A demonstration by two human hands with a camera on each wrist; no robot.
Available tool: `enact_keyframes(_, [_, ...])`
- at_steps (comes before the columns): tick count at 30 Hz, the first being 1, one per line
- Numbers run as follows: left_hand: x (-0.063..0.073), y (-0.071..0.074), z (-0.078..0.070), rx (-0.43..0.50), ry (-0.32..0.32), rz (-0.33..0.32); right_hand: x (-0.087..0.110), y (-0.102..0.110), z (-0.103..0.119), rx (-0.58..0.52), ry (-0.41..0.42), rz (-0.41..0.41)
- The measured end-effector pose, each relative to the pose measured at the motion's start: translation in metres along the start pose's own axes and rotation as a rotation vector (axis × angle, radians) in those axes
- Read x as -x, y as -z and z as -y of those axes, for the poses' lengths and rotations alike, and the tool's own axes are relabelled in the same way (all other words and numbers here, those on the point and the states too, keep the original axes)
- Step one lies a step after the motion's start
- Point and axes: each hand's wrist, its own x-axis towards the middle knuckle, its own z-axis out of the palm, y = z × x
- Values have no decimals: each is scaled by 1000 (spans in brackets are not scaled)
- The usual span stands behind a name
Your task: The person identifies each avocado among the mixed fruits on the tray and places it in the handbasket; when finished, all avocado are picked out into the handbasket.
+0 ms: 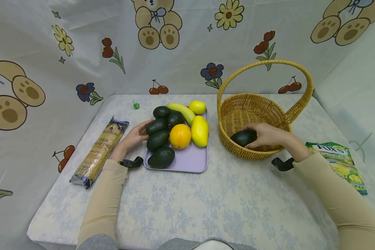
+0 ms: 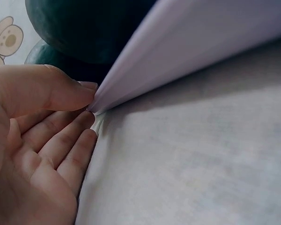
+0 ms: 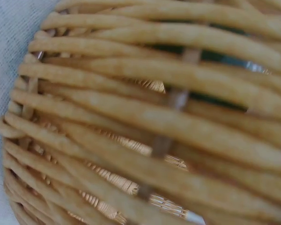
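Observation:
In the head view, my right hand point(image 1: 266, 134) grips a dark green avocado point(image 1: 242, 138) inside the wicker basket point(image 1: 248, 153), fingers over its top. The right wrist view shows mostly the basket's woven wall point(image 3: 145, 112), with dark green glimpsed through gaps. My left hand point(image 1: 134, 137) is at the left edge of a lilac tray point(image 1: 192, 161). Close up in the left wrist view, thumb and fingers pinch the tray's rim point(image 2: 124, 77). On the tray lie several avocados point(image 1: 160, 157), an orange point(image 1: 180, 136), a mango point(image 1: 200, 131), a banana point(image 1: 184, 111) and a lemon point(image 1: 197, 107).
A pack of spaghetti point(image 1: 101, 151) lies left of my left hand. Beneath my right forearm is a green Fox's bag point(image 1: 340, 163). A small green object point(image 1: 136, 105) sits behind the tray. The basket's tall handle point(image 1: 265, 62) arches over its opening.

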Motion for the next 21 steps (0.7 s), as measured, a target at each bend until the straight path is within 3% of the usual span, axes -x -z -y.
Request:
enact_keyframes(4, [-3, 3, 11, -10, -8, -7, 0, 1, 0, -7, -13, 11])
enact_keyframes(12, [-3, 3, 11, -27, -13, -15, 2, 4, 2, -29, -28, 9])
enact_keyframes(21, [6, -4, -14, -16, 7, 3, 4, 11, 9, -41, -28, -19])
